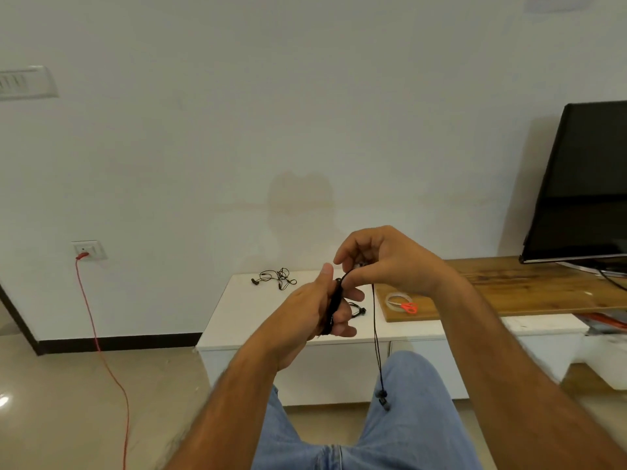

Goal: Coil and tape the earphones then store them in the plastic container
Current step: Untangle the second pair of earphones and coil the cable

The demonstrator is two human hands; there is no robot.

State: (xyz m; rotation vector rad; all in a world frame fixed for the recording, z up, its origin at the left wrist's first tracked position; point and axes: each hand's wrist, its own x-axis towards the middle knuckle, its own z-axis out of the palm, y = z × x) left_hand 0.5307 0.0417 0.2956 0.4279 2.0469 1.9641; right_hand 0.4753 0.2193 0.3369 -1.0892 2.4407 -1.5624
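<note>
At frame centre, coiling is under way: the left hand [319,308] carries the black earphones [334,305] wound round its fingers, the right hand [383,261] pinches the hanging cord; taping and storing remain.

Earphones [334,305] three; scissors [408,307] one; tape roll [397,297] one.

white table [237,320]: left half bare | obstacles: loose earphones [275,279], scissors [407,307]

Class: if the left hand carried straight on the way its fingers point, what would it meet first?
Probably the right hand. The left hand, wound with the black earphone cord, points up-right towards it; depth is uncertain.
</note>
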